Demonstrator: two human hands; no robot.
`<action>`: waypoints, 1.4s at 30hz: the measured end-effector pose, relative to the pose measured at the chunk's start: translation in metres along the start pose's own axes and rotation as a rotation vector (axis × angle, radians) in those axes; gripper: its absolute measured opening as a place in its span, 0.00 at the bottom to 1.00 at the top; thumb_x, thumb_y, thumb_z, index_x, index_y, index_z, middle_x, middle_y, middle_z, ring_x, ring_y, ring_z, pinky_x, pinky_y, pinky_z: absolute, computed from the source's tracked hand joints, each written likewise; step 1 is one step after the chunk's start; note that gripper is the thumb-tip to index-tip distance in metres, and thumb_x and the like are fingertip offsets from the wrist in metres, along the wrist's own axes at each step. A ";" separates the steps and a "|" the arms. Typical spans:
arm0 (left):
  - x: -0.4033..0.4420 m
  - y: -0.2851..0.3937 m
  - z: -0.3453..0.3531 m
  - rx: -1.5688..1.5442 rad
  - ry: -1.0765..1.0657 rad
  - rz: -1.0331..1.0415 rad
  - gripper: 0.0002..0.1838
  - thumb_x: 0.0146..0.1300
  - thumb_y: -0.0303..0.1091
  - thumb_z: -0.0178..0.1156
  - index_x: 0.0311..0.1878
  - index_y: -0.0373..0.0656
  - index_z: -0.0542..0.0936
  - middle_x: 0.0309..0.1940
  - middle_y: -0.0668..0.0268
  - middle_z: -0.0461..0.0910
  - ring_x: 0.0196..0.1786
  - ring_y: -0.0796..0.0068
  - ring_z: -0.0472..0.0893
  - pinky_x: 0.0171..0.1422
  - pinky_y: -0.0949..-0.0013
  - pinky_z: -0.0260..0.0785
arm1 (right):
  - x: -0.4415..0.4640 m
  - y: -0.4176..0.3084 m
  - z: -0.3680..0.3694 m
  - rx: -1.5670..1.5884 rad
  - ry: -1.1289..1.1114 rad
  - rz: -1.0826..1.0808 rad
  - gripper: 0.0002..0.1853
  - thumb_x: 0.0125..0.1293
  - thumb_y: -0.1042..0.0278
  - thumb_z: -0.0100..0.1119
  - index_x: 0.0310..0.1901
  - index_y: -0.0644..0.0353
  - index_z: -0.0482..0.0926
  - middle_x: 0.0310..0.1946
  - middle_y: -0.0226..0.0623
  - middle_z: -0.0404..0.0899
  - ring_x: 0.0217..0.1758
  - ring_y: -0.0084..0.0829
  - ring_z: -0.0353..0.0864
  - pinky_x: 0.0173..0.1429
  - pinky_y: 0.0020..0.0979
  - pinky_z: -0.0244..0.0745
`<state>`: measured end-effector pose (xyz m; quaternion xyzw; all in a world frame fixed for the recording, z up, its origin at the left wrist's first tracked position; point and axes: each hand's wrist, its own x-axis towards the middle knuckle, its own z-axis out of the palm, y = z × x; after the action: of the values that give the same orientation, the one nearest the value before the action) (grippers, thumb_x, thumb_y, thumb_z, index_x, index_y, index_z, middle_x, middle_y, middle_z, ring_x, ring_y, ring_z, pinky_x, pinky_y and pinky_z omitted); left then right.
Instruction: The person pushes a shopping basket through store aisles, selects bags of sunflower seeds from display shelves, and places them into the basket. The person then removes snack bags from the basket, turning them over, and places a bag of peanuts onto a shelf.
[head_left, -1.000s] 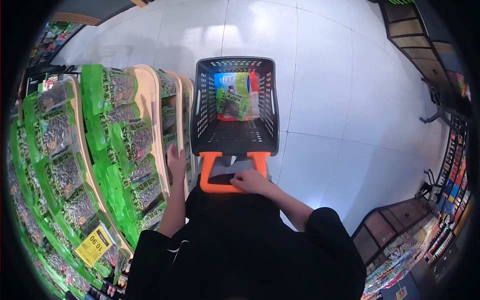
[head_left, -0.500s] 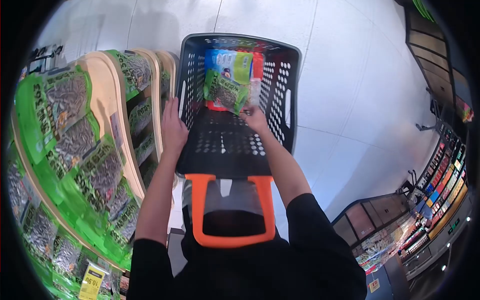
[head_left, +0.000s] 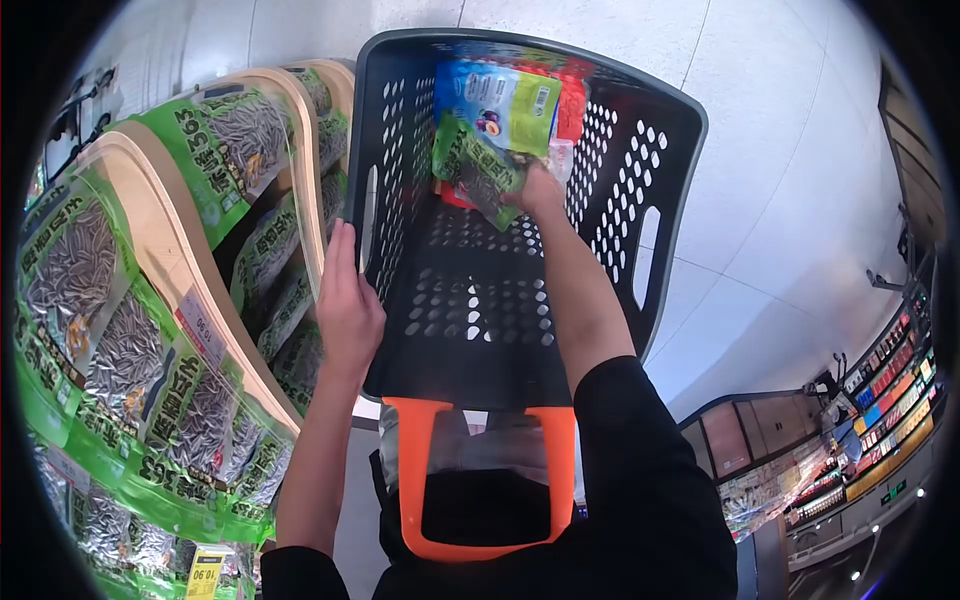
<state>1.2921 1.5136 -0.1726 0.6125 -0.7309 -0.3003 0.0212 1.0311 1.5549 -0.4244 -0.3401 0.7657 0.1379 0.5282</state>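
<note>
My right hand (head_left: 540,190) reaches into a black shopping basket (head_left: 440,375), its fingers closed at the right edge of a green bag of sunflower seeds (head_left: 482,172). That bag lies tilted over a blue and lime-green pouch with a plum picture (head_left: 490,95). Red packaging (head_left: 571,105) shows behind the pouch. My left hand (head_left: 350,315) rests beside the basket's left rim, fingers stretched out and holding nothing. My right fingertips are partly hidden against the bag.
Wooden shelf dividers (head_left: 180,215) with green seed bags (head_left: 205,415) stand close on the left. The basket's orange handle (head_left: 560,470) lies toward my body. Pale floor tiles (head_left: 770,200) extend to the right, with stocked shelves (head_left: 885,385) at far right.
The basket looks larger and nearer in view. My right hand has shifted up along the seed bag's right edge. My left hand stays by the left rim.
</note>
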 end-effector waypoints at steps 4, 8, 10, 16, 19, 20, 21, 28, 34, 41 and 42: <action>0.002 0.003 0.000 0.001 0.002 -0.006 0.33 0.56 0.11 0.48 0.68 0.32 0.64 0.66 0.46 0.67 0.68 0.48 0.68 0.69 0.57 0.64 | 0.022 0.014 0.029 -0.047 -0.119 0.043 0.50 0.40 0.52 0.81 0.63 0.63 0.65 0.56 0.51 0.77 0.60 0.46 0.78 0.65 0.39 0.71; 0.001 0.003 0.001 0.012 0.015 0.003 0.32 0.56 0.11 0.48 0.68 0.32 0.65 0.66 0.45 0.67 0.67 0.47 0.69 0.69 0.56 0.64 | 0.020 0.021 0.047 0.034 0.094 -0.088 0.43 0.39 0.51 0.80 0.56 0.64 0.74 0.55 0.54 0.78 0.59 0.46 0.78 0.63 0.40 0.73; 0.001 0.002 0.001 0.015 0.026 0.022 0.32 0.56 0.11 0.48 0.68 0.32 0.64 0.65 0.45 0.67 0.67 0.45 0.69 0.68 0.55 0.65 | 0.019 0.018 0.042 0.046 0.087 -0.139 0.42 0.39 0.50 0.80 0.55 0.65 0.75 0.54 0.54 0.79 0.59 0.47 0.79 0.63 0.41 0.73; -0.001 0.001 -0.003 -0.007 0.029 0.041 0.34 0.56 0.12 0.47 0.70 0.34 0.62 0.66 0.47 0.67 0.67 0.46 0.68 0.69 0.56 0.64 | -0.029 -0.002 0.008 0.021 -0.089 -0.116 0.45 0.37 0.45 0.78 0.56 0.65 0.75 0.50 0.53 0.81 0.55 0.47 0.81 0.61 0.40 0.74; -0.004 0.003 -0.008 0.001 0.032 0.038 0.35 0.57 0.13 0.47 0.71 0.37 0.61 0.67 0.49 0.66 0.67 0.48 0.68 0.69 0.56 0.63 | -0.073 0.014 0.003 0.359 -0.008 -0.255 0.51 0.38 0.53 0.81 0.64 0.66 0.67 0.51 0.49 0.81 0.51 0.39 0.82 0.57 0.35 0.76; -0.007 0.003 -0.009 0.029 0.012 0.029 0.35 0.57 0.14 0.47 0.71 0.38 0.60 0.68 0.50 0.65 0.67 0.48 0.68 0.70 0.55 0.62 | -0.107 0.010 -0.011 0.618 -0.072 -0.249 0.50 0.41 0.61 0.82 0.65 0.69 0.64 0.51 0.47 0.81 0.52 0.35 0.81 0.58 0.33 0.75; -0.011 0.003 -0.011 0.014 0.039 0.050 0.35 0.57 0.14 0.47 0.71 0.38 0.60 0.68 0.50 0.65 0.67 0.48 0.68 0.70 0.55 0.62 | -0.132 0.013 -0.019 0.807 -0.114 -0.256 0.48 0.43 0.63 0.81 0.65 0.70 0.64 0.51 0.45 0.80 0.52 0.36 0.80 0.59 0.33 0.75; -0.012 0.010 -0.028 0.451 -0.132 0.001 0.31 0.70 0.46 0.49 0.72 0.40 0.61 0.71 0.54 0.62 0.70 0.59 0.66 0.73 0.57 0.57 | -0.330 0.009 -0.099 1.056 -0.251 -0.171 0.39 0.52 0.54 0.76 0.63 0.56 0.70 0.53 0.36 0.80 0.55 0.30 0.79 0.56 0.35 0.75; -0.069 0.097 -0.132 -1.620 -0.606 -0.183 0.34 0.75 0.60 0.37 0.67 0.40 0.69 0.60 0.60 0.75 0.65 0.66 0.72 0.70 0.59 0.60 | -0.465 -0.005 -0.128 1.360 -0.321 -0.446 0.33 0.55 0.64 0.74 0.61 0.59 0.69 0.51 0.33 0.80 0.53 0.26 0.79 0.56 0.30 0.75; -0.164 0.173 -0.209 -1.338 -0.310 -0.019 0.21 0.71 0.34 0.56 0.65 0.41 0.70 0.56 0.63 0.79 0.57 0.71 0.78 0.64 0.63 0.69 | -0.546 -0.012 -0.141 1.247 -0.185 -0.800 0.37 0.52 0.73 0.75 0.62 0.62 0.66 0.53 0.34 0.78 0.56 0.27 0.77 0.62 0.33 0.72; -0.169 0.179 -0.212 -1.426 -0.269 -0.043 0.22 0.67 0.27 0.59 0.64 0.40 0.71 0.55 0.64 0.79 0.55 0.73 0.79 0.61 0.66 0.71 | -0.551 -0.011 -0.142 1.228 -0.179 -0.853 0.37 0.51 0.74 0.76 0.62 0.62 0.67 0.53 0.33 0.78 0.56 0.26 0.77 0.62 0.33 0.72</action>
<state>1.2607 1.5925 0.1412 0.4216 -0.3415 -0.7770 0.3193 1.0531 1.6722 0.1324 -0.2390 0.4611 -0.5032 0.6907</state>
